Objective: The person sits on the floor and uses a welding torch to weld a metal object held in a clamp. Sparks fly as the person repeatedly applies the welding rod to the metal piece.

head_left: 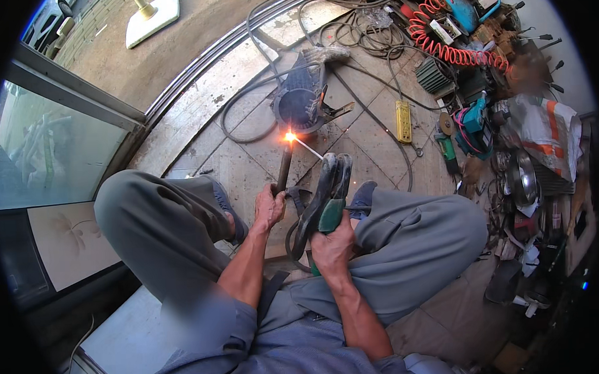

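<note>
My right hand (334, 246) grips a black and green welding electrode holder (330, 212). A thin pale welding rod (310, 149) sticks out of its jaws, its tip at a bright orange arc (289, 136). My left hand (268, 206) is wrapped around a dark metal bar (284, 169), whose far end meets the glow. Just beyond lies a dark metal piece with a round, cup-like end (278, 107), resting on the floor. A clamp (338, 111) sits against its right side. The glare hides exactly where rod, bar and cup touch.
Black cables (367, 36) loop over the tiled floor (259, 165). At right lie a yellow power strip (403, 121), a green angle grinder (448, 149), a red coiled hose (433, 47) and piled tools. A glass door (60, 142) stands at left, beside the sliding-door track (196, 75).
</note>
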`<state>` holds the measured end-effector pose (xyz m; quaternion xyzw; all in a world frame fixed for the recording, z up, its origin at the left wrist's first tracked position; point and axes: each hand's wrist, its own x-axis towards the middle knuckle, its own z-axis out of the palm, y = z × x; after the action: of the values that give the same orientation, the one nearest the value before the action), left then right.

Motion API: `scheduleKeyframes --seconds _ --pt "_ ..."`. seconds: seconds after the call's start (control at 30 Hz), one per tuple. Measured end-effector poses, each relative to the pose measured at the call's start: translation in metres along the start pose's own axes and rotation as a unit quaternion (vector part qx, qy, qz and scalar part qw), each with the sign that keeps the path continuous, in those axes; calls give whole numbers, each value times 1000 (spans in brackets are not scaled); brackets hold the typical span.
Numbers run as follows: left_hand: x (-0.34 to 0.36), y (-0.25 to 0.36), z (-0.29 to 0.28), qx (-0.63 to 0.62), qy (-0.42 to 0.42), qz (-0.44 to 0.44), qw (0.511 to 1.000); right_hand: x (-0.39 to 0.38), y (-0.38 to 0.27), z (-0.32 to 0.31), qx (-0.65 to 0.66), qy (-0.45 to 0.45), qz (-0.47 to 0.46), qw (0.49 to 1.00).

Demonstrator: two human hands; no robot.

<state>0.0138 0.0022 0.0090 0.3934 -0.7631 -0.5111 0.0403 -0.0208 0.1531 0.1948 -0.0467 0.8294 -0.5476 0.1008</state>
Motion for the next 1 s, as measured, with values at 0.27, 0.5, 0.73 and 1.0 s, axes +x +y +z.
scheduleKeyframes --seconds 0.27,0.5,0.73,1.0 --pt "1 -2 3 -5 -1 -14 1000 0 -3 1 -4 4 24 1000" --pt "0 1 1 3 5 -18 1000 0 -2 1 -19 7 19 1000" --pt "-1 6 -1 10 5 -23 1000 0 -4 2 -1 10 31 999" --pt "0 0 1 13 11 -18 1000 0 -2 1 -19 9 10 1000"
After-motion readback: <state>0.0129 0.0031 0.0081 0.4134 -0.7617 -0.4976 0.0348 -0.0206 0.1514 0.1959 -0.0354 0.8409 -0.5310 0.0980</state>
